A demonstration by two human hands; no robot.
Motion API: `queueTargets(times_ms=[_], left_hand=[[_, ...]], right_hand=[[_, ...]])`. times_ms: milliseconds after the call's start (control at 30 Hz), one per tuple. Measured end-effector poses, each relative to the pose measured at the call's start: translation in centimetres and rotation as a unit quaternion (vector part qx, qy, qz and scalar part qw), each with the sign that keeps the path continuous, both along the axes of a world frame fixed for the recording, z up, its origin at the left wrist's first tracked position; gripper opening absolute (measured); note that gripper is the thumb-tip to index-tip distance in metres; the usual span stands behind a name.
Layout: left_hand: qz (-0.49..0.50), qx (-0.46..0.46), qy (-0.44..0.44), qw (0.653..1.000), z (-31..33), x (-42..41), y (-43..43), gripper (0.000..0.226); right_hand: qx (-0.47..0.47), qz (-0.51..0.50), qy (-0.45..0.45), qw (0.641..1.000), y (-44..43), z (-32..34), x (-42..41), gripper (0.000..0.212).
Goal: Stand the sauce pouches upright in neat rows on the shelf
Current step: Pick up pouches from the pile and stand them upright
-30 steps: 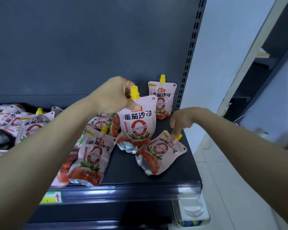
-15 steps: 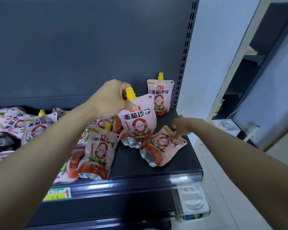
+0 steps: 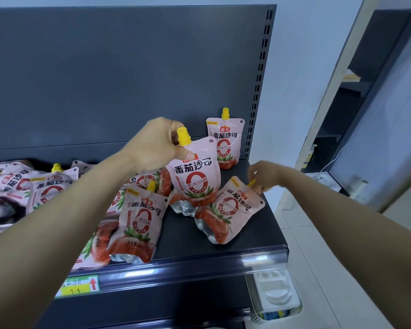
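Pink tomato sauce pouches with yellow caps lie on a dark shelf [image 3: 259, 224]. One pouch [image 3: 224, 138] stands upright at the back right corner. My left hand [image 3: 157, 146] grips the top of a second pouch [image 3: 195, 179] by its yellow cap, holding it nearly upright just in front of the standing one. My right hand [image 3: 262, 176] pinches the yellow cap of a third pouch [image 3: 228, 207], which lies tilted on the shelf to the right. Another pouch [image 3: 138, 219] lies flat near the front edge.
A pile of several more pouches [image 3: 45, 186] lies flat across the left of the shelf, partly under my left arm. The shelf's grey back panel [image 3: 128, 79] rises behind. A yellow price tag [image 3: 78, 284] sits on the front rail. White tiled floor lies to the right.
The view has tilted up a little. My right hand has closed on the cap of the lying pouch and raised its top end slightly. My left hand still holds its pouch.
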State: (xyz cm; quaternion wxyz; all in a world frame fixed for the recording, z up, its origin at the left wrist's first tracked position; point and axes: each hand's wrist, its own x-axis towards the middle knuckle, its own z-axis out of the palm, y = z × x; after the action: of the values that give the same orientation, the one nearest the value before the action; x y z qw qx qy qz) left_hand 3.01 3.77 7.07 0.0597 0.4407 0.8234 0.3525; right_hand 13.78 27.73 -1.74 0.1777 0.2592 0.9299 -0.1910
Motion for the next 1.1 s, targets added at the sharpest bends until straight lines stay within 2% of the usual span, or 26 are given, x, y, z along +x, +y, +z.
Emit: queueTargets(times_ms=[100,167,233,300,467,567,667,767,933,1100], left_hand=[[0.005,0.006,0.000,1.000,0.0,-0.2,0.1,0.022],[0.008,0.015,-0.004,1.000,0.1,-0.3,0.1,0.022],[0.005,0.019,-0.004,1.000,0.1,-0.4,0.1,0.023],[0.002,0.016,-0.006,1.000,0.1,-0.5,0.2,0.026],[-0.007,0.005,-0.015,1.000,0.0,0.1,1.0,0.027],[-0.012,0.011,-0.026,1.000,-0.1,0.5,1.8,0.027],[-0.018,0.017,-0.034,0.999,-0.3,0.9,3.1,0.030],[-0.026,0.007,-0.037,0.999,-1.1,1.6,4.6,0.031],[-0.027,-0.025,-0.055,0.998,-3.6,2.6,6.8,0.031],[0.002,-0.004,-0.071,0.997,-4.9,2.5,7.6,0.021]], right_hand=[[-0.020,-0.022,0.079,0.996,0.6,3.5,-1.3,0.020],[0.049,0.014,0.114,0.992,0.6,5.9,-2.5,0.011],[0.147,0.052,0.146,0.977,0.4,7.5,-3.8,0.018],[0.179,0.058,0.183,0.965,0.4,8.3,-4.9,0.018],[0.150,0.049,0.247,0.956,0.4,7.8,-6.6,0.021],[0.098,0.046,0.264,0.958,0.7,7.7,-6.8,0.018],[0.049,0.036,0.248,0.967,1.1,7.8,-6.4,0.029],[0.024,0.047,0.222,0.974,1.5,7.8,-5.7,0.027],[0.034,0.067,0.198,0.977,2.0,8.1,-4.6,0.025],[0.022,0.057,0.212,0.975,2.2,7.9,-3.9,0.029]])
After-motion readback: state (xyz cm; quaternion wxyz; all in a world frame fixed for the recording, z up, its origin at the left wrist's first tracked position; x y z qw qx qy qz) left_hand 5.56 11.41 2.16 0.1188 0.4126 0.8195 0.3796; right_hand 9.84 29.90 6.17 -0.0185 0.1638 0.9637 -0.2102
